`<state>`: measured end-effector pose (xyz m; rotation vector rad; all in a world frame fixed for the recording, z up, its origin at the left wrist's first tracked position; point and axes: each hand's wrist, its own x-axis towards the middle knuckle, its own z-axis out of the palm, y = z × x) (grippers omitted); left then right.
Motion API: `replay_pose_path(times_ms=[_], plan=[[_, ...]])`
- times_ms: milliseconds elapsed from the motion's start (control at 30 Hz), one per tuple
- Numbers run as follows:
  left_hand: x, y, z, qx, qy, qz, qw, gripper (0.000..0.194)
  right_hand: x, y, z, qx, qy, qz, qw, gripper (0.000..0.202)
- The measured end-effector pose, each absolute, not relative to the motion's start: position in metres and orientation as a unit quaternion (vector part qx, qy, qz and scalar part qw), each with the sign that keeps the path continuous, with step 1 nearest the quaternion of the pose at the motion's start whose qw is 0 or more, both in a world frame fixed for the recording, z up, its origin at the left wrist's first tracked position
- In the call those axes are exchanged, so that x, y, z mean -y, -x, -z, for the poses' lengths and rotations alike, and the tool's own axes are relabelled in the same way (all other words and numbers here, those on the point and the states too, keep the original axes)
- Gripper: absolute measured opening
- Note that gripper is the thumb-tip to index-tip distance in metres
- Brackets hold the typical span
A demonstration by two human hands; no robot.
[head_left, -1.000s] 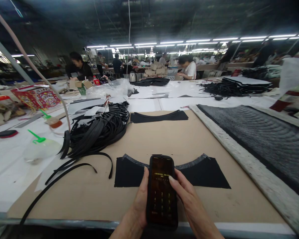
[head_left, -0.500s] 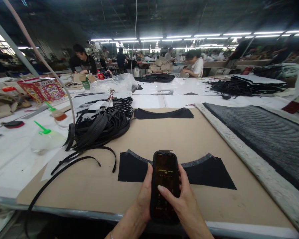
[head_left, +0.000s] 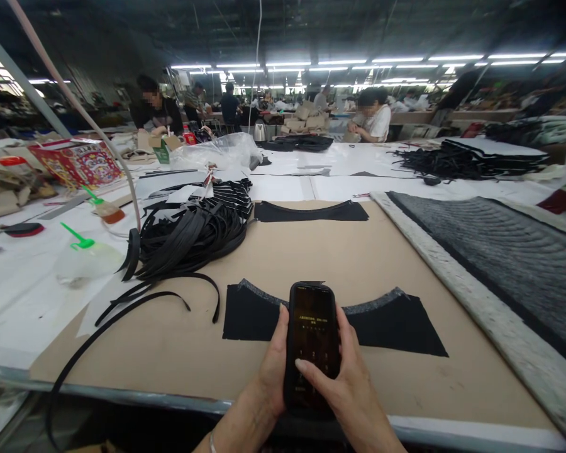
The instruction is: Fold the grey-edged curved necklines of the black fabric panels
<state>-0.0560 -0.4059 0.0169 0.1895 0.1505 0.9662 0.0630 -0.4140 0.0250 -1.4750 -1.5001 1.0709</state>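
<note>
A dark smartphone (head_left: 312,340) is held upright between my two hands, its screen showing a number keypad and yellow text. My left hand (head_left: 272,365) grips the phone's left edge. My right hand (head_left: 349,377) is wrapped round the right edge, with its thumb over the left part of the keypad. Behind the phone lies a curved black fabric piece (head_left: 396,324) with a grey speckled strip along its upper edge; the phone hides its middle. Farther back rests a similar black piece (head_left: 311,212).
Brown board (head_left: 207,371) covers the near table. Black strips (head_left: 193,239) are heaped to the left, beside a green-tipped squeeze bottle (head_left: 87,258). A grey textured panel (head_left: 500,233) lies on the right. Other people work at tables behind, one in white (head_left: 380,123).
My right thumb has moved slightly down and left over the keypad. A dot on the screen's entry row now looks filled. The view has shifted a little.
</note>
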Motion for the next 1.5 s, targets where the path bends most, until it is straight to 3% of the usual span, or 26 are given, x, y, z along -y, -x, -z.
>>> replay_pose_path(times_ms=[467, 567, 733, 1033, 1500], plan=[[0.406, 0.057, -0.015, -0.093, -0.073, -0.464, 0.878, 0.082, 0.418, -0.068, -0.033, 0.625, 0.562, -0.417, 0.345, 0.104], [0.405, 0.057, -0.014, -0.083, -0.079, -0.463, 0.879, 0.086, 0.416, -0.073, -0.032, 0.591, 0.549, -0.471, 0.356, 0.105], [0.406, 0.057, -0.016, -0.089, -0.097, -0.44, 0.888, 0.089, 0.408, -0.089, -0.028, 0.493, 0.476, -0.61, 0.399, 0.084], [0.404, 0.058, -0.016, -0.089, -0.108, -0.426, 0.894, 0.093, 0.409, -0.093, -0.016, 0.503, 0.481, -0.589, 0.411, 0.073], [0.405, 0.057, -0.017, -0.091, -0.104, -0.427, 0.893, 0.089, 0.411, -0.103, -0.023, 0.523, 0.409, -0.647, 0.375, 0.083]])
